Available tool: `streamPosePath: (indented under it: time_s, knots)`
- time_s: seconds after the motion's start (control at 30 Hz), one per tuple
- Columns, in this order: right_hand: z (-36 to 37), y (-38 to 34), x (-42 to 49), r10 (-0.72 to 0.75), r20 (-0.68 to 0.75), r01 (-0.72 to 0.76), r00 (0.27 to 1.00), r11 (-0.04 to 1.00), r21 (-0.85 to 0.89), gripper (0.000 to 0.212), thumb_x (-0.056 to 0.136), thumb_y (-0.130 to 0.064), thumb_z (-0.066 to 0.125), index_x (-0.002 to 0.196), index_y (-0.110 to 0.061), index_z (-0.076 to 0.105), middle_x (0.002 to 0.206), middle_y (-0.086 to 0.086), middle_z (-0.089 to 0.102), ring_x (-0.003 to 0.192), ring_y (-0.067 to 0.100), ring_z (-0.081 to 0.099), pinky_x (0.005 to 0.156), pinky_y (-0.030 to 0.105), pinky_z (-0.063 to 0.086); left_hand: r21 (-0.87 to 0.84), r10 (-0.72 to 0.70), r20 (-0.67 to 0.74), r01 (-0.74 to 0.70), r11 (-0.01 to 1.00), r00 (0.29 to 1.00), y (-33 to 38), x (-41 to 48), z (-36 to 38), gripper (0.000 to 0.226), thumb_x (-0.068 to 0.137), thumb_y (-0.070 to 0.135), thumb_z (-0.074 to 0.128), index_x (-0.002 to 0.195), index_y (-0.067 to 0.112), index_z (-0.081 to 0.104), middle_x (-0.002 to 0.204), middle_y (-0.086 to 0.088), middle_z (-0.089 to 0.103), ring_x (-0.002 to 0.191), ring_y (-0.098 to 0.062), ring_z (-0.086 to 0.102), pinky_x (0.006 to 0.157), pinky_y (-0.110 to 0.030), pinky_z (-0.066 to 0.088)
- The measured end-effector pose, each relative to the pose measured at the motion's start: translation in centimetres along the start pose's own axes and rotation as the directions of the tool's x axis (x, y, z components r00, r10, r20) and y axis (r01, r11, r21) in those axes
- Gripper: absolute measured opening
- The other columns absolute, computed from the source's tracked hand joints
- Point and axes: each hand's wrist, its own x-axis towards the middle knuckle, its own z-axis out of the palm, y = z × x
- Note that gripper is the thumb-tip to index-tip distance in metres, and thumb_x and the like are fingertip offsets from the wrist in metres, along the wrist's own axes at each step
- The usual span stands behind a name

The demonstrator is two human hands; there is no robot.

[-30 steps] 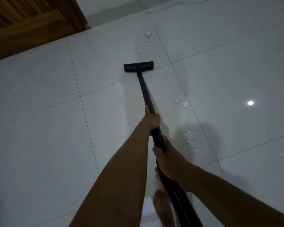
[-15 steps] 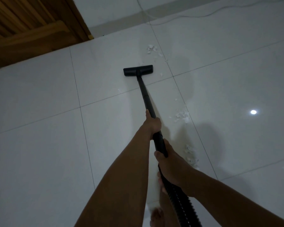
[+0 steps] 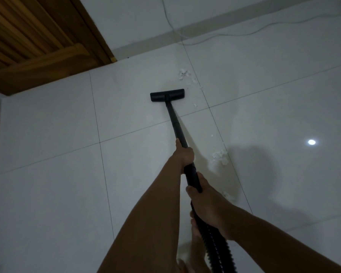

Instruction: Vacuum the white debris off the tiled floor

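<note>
A black vacuum floor head (image 3: 167,95) lies flat on the white tiled floor (image 3: 53,138), joined to a black wand (image 3: 176,125). My left hand (image 3: 183,154) grips the wand midway. My right hand (image 3: 207,205) grips it lower down, where the ribbed black hose (image 3: 217,251) begins. White debris (image 3: 183,73) lies in a small pile just beyond and right of the head. One scrap (image 3: 195,105) sits right of the head. A second debris pile (image 3: 220,155) lies right of my left hand, and more white scraps (image 3: 227,196) show beside my right hand.
A wooden slatted door (image 3: 28,46) fills the top left corner. A white wall (image 3: 138,18) with a grey skirting runs along the back. A thin white cable (image 3: 244,35) trails on the floor by the wall. My bare foot (image 3: 195,229) stands below the hose.
The view has tilted up, so the wall and cable show more. The debris between the head and the far pile is gone; the head sits closer to that pile.
</note>
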Motion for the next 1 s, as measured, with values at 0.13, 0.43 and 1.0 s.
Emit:
streamPosePath:
  time_s: [0.13,0.43,1.0]
  knots:
    - [-0.1,-1.3,0.6,-0.031,-0.008,0.03,0.999,0.999,-0.04,0.052,0.109,-0.031,0.041,0.153,-0.05,0.022,0.072,0.006,0.056,0.058,0.019,0.059,0.06,0.034,0.056,0.009,-0.012,-0.004,0.012,1.0,1.0,1.3,0.1,-0.5,0.072,0.104,0.021,0.034,0.153,0.041,-0.015,0.108,-0.007,0.049,0.075,-0.022,0.052,0.06,-0.035,0.048]
    - [0.4,-4.8,1.2,-0.031,0.043,0.03,0.999,0.999,0.022,0.043,0.108,-0.035,0.041,0.147,-0.046,0.027,0.08,0.008,0.055,0.051,0.016,0.055,0.045,0.026,0.049,0.031,-0.001,-0.02,0.001,1.0,1.0,3.4,1.6,-2.6,0.072,0.104,0.022,0.035,0.153,0.038,-0.015,0.118,-0.01,0.05,0.076,-0.022,0.052,0.057,-0.033,0.047]
    - [3.2,-13.5,9.2,-0.02,-0.025,0.018,0.999,0.998,-0.057,0.058,0.109,-0.034,0.039,0.159,-0.047,0.012,0.105,0.004,0.066,0.071,0.012,0.067,0.039,0.013,0.046,0.034,0.028,-0.027,-0.027,0.999,0.999,10.5,8.8,-10.1,0.071,0.105,0.025,0.034,0.153,0.039,-0.015,0.12,-0.01,0.049,0.078,-0.021,0.051,0.077,-0.038,0.048]
